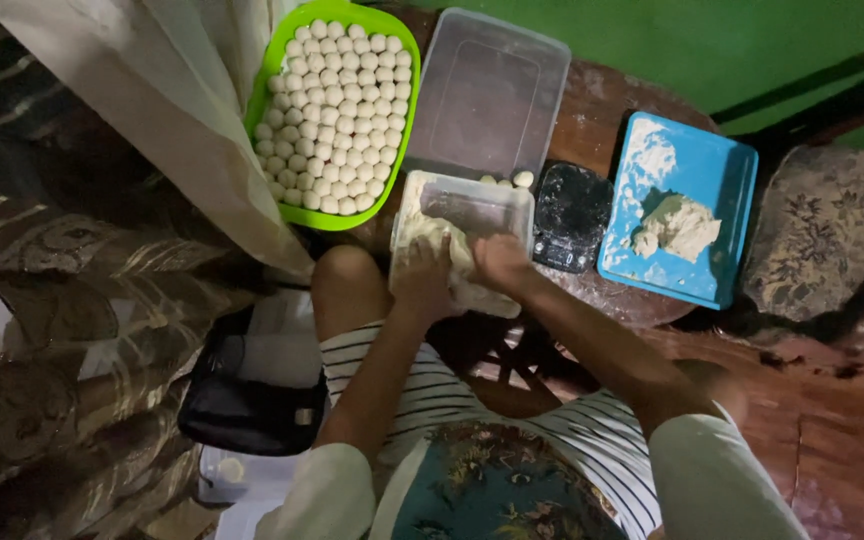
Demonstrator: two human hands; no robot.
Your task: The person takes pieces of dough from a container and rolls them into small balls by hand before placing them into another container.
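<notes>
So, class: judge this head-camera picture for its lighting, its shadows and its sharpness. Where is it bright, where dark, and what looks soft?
Head view: light falls brightest on the green tray of dough balls and the blue board; the left side and lower corners sink into deep shadow; the left hand and right hand in the clear tub look slightly soft; the edges bend with wide-angle distortion.
</notes>
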